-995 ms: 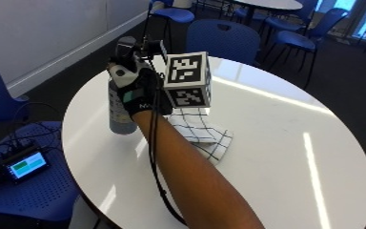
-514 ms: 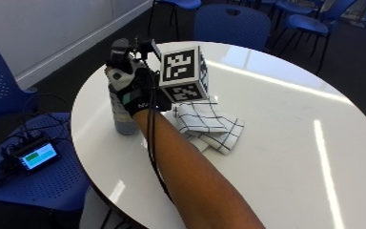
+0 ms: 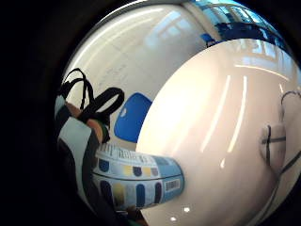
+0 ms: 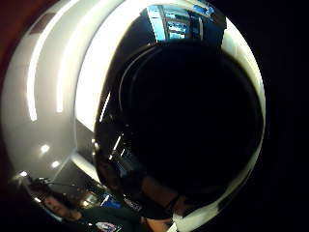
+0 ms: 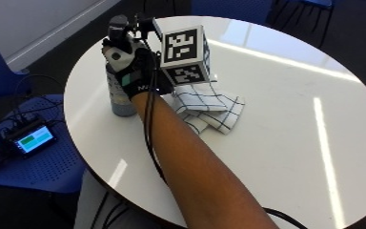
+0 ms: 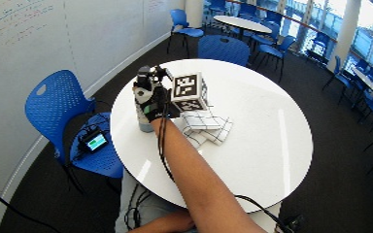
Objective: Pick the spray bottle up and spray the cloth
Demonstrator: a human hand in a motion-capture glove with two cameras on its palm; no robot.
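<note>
The grey cylindrical spray bottle with a black nozzle head (image 5: 121,90) stands upright on the round white desk (image 5: 284,100), near the desk's edge on the side of the blue plastic chair (image 6: 51,109), and its base touches the desk surface. What is inside the bottle cannot be seen, because its body is not transparent. The right hand in the black glove (image 5: 135,71) is at the upper part of the bottle, and its grip is clenched around the bottle just below the nozzle head, with the forearm reaching across the desk from the person's side. In the little finger side palm view the bottle body (image 3: 136,181) lies very close to the palm; its label shows rows of dark blue and yellow rounded marks, some lines of small print and a barcode, but no word there can be read. The thumb side palm view is almost filled by a dark round shape, and I cannot tell what it is. The white folded cloth with thin dark grid lines (image 5: 208,107) lies flat on the desk just beside the bottle, apart from it. On the seat of the blue chair rests a small black device with a lit green screen (image 5: 31,138)
</note>
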